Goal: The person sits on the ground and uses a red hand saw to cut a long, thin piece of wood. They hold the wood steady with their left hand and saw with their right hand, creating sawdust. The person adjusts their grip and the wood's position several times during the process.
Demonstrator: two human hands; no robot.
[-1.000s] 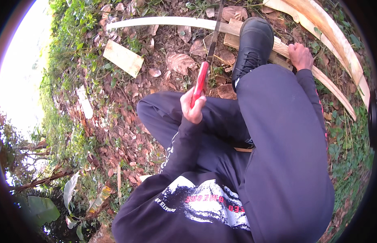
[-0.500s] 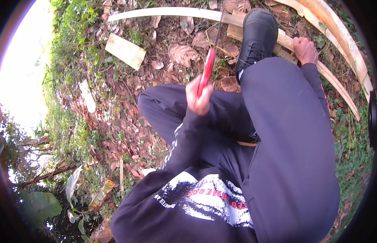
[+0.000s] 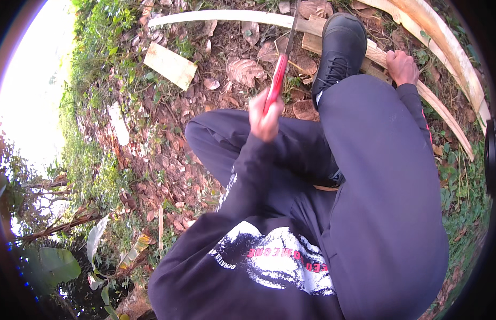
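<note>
My left hand is closed around the red handle of a handsaw. The saw's thin blade runs away from me and meets a long pale wooden strip just left of my shoe. My right hand, its fingers curled, grips the same strip on the right side of the shoe. My black shoe presses on the strip between the saw and that hand. Under it lie short wooden pieces, partly hidden by the shoe. The blade's far end runs out of the top of the picture.
A short pale board lies on leaf-strewn ground at the left. Long curved-looking planks lie at the far right. A whitish piece rests farther left, near green plants. My bent legs fill the middle and right.
My left hand has pushed the saw a little farther away from me, along the line of its blade. My right hand and shoe stay in place on the strip.
</note>
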